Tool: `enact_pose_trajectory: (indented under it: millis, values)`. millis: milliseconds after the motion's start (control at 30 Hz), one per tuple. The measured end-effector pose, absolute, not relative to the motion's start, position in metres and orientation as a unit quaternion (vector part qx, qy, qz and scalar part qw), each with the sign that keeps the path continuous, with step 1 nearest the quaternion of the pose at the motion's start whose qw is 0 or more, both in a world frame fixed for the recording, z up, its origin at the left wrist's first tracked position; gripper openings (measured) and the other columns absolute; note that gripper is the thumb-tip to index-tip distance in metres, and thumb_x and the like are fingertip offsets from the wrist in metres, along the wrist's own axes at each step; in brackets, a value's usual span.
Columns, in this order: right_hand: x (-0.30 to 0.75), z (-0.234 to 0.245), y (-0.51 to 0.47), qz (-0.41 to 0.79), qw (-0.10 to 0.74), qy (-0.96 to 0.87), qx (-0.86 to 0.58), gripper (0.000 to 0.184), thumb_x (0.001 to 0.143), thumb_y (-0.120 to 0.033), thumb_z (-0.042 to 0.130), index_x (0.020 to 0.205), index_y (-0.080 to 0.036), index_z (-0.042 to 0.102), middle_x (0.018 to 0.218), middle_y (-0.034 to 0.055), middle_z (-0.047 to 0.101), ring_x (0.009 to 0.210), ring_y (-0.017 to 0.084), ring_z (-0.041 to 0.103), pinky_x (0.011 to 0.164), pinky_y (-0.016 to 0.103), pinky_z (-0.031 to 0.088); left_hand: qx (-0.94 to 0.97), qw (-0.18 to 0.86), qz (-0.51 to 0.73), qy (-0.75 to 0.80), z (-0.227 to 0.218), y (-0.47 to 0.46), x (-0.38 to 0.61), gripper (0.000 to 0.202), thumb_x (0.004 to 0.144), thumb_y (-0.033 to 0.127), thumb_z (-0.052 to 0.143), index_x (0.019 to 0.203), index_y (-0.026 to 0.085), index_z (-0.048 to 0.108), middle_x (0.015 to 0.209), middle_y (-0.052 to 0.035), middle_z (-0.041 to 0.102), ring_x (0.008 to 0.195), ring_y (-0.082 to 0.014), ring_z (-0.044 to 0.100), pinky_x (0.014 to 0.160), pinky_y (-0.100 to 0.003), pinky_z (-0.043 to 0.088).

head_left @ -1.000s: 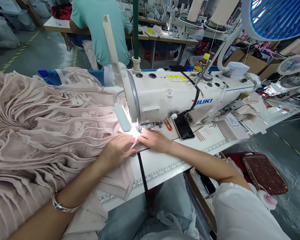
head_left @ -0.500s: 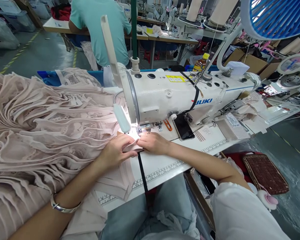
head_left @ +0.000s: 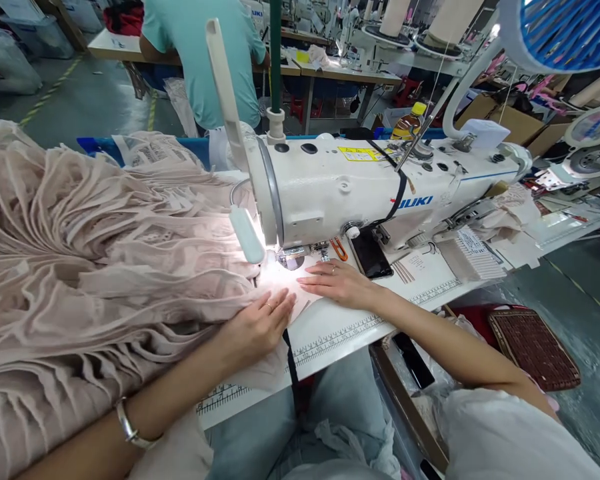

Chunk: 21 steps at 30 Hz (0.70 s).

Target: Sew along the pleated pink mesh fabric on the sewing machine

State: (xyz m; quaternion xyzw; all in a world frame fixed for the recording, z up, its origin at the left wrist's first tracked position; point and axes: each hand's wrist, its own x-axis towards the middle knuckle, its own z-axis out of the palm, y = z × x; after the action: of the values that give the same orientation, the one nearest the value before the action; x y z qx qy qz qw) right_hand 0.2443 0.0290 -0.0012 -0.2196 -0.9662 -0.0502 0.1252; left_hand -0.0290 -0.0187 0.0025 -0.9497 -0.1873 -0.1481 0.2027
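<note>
My left hand [head_left: 260, 323] lies flat, fingers stretched out, on a piece of pale pink fabric [head_left: 290, 293] in front of the needle area [head_left: 291, 257] of a white sewing machine [head_left: 360, 187]. My right hand [head_left: 337, 281] also rests flat and open on the same piece, just right of the presser foot. The small lamp [head_left: 247, 233] lights the cloth brightly. A big heap of pleated pale pink fabric [head_left: 85, 267] covers the table to the left, touching my left forearm.
A black phone [head_left: 371, 253] and orange snips [head_left: 338, 248] lie under the machine arm. A black strap [head_left: 291, 357] hangs over the ruler-marked table edge [head_left: 345, 333]. A person in a teal shirt [head_left: 200, 47] works behind. A blue fan [head_left: 560, 33] hangs top right; brown mat [head_left: 533, 347] on the floor.
Both hands have gone from pinching the fabric edge at the needle to lying flat on it. My left hand has slid back toward me; the right has moved slightly right.
</note>
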Motion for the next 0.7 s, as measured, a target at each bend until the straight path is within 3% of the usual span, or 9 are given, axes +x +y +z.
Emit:
enact_pose_trajectory:
  millis: [67, 133, 233, 333, 433, 567, 700]
  values:
    - [0.235, 0.0, 0.028, -0.04, 0.104, -0.963, -0.244, 0.036, 0.104, -0.015, 0.041, 0.134, -0.021, 0.061, 0.139, 0.0048, 0.064, 0.133, 0.019, 0.052, 0.108, 0.04, 0.043, -0.947, 0.181, -0.081, -0.252, 0.008, -0.027, -0.018, 0.032, 0.093, 0.001, 0.041, 0.113, 0.006, 0.066, 0.121, -0.0183, 0.069, 0.114, -0.0275, 0.065, 0.089, -0.038, 0.054]
    - [0.223, 0.0, 0.025, -0.024, 0.098, -0.956, -0.274, 0.037, 0.104, -0.015, 0.041, 0.136, -0.019, 0.058, 0.139, 0.0079, 0.064, 0.131, 0.02, 0.053, 0.107, 0.042, 0.045, -0.938, 0.145, -0.019, -0.316, 0.016, -0.03, -0.01, 0.031, 0.092, 0.001, 0.041, 0.11, 0.007, 0.065, 0.108, -0.0165, 0.07, 0.097, -0.0253, 0.068, 0.073, -0.035, 0.055]
    - [0.217, 0.0, 0.015, 0.0, 0.117, -0.948, -0.297, 0.037, 0.103, -0.017, 0.042, 0.137, -0.017, 0.057, 0.139, 0.0101, 0.063, 0.13, 0.02, 0.054, 0.109, 0.042, 0.045, -0.928, 0.129, -0.005, -0.348, 0.023, -0.025, -0.007, 0.039, 0.093, 0.0, 0.04, 0.124, 0.011, 0.059, 0.109, -0.013, 0.069, 0.082, -0.0208, 0.066, 0.063, -0.032, 0.051]
    - [0.241, 0.007, -0.002, -0.017, 0.17, -0.917, -0.359, 0.031, 0.101, -0.02, 0.045, 0.127, -0.016, 0.063, 0.127, 0.0111, 0.069, 0.121, 0.023, 0.059, 0.104, 0.043, 0.048, -0.936, 0.158, -0.042, -0.313, 0.017, -0.014, -0.017, 0.045, 0.095, 0.001, 0.038, 0.135, 0.014, 0.054, 0.13, -0.0121, 0.065, 0.098, -0.0226, 0.066, 0.071, -0.034, 0.052]
    - [0.293, 0.019, -0.018, -0.084, 0.233, -0.8, -0.546, 0.024, 0.1, -0.023, 0.045, 0.102, -0.017, 0.068, 0.094, 0.011, 0.071, 0.092, 0.025, 0.064, 0.086, 0.041, 0.053, -0.943, 0.146, -0.078, -0.289, 0.008, 0.002, -0.035, 0.042, 0.096, 0.001, 0.033, 0.129, 0.01, 0.059, 0.125, -0.012, 0.069, 0.111, -0.0257, 0.062, 0.088, -0.038, 0.052]
    - [0.358, 0.031, -0.028, -0.128, 0.17, -0.68, -0.701, 0.022, 0.095, -0.033, 0.053, 0.1, -0.015, 0.065, 0.104, 0.0188, 0.066, 0.103, 0.035, 0.059, 0.087, 0.049, 0.05, -0.948, 0.086, -0.102, -0.29, 0.007, 0.017, -0.048, 0.046, 0.088, -0.004, 0.033, 0.119, 0.011, 0.064, 0.127, -0.0136, 0.067, 0.119, -0.0254, 0.06, 0.097, -0.037, 0.05]
    - [0.384, 0.031, -0.027, -0.054, 0.127, -0.649, -0.748, 0.021, 0.09, -0.036, 0.059, 0.095, -0.016, 0.065, 0.094, 0.015, 0.069, 0.087, 0.03, 0.064, 0.077, 0.042, 0.051, -0.94, 0.09, -0.086, -0.319, 0.019, 0.013, -0.037, 0.042, 0.08, -0.006, 0.038, 0.107, 0.009, 0.066, 0.114, -0.0197, 0.068, 0.112, -0.0313, 0.064, 0.089, -0.041, 0.052]
